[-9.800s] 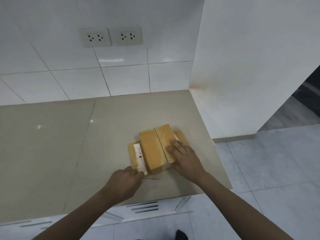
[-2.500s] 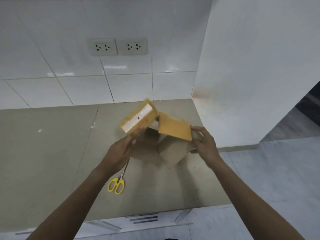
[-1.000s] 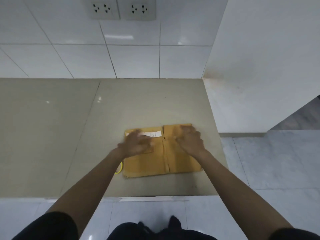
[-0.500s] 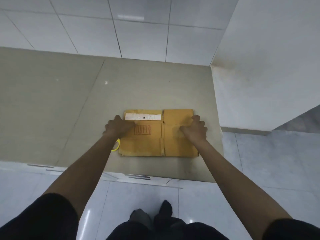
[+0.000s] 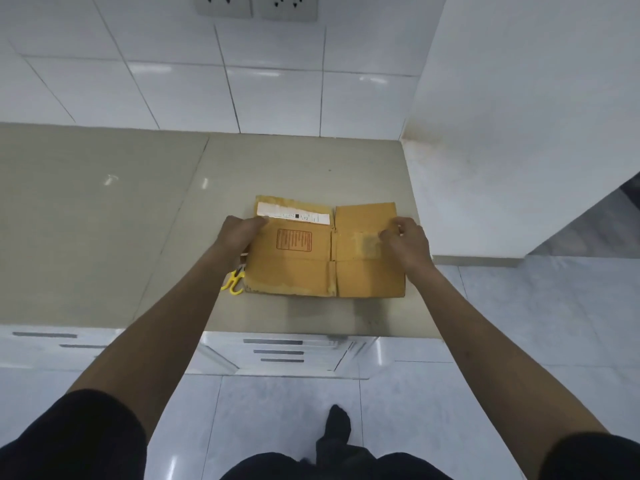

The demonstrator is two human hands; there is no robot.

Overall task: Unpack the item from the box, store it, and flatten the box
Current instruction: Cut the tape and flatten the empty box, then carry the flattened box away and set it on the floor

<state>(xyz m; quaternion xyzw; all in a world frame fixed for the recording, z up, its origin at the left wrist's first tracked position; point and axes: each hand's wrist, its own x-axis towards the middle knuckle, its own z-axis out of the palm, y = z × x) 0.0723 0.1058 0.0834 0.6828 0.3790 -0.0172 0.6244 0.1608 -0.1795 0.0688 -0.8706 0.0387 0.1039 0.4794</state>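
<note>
A brown cardboard box (image 5: pixel 304 265) lies flat on the beige counter (image 5: pixel 104 220), its white label strip along the far left edge and a red printed stamp on the left panel. My left hand (image 5: pixel 239 233) grips the box's left edge with curled fingers. My right hand (image 5: pixel 405 240) rests on the right panel next to a patch of clear tape, fingers curled at the right edge. The item that was in the box is not in view.
Yellow-handled scissors (image 5: pixel 233 280) stick out from under the box's left near corner. A white wall panel (image 5: pixel 519 133) bounds the counter on the right. White drawers (image 5: pixel 277 351) sit below the front edge. Tiled wall with sockets (image 5: pixel 256 5) behind.
The open, raised box has been laid down and pressed flat on the counter. My hands have slid from its middle out to its left and right edges.
</note>
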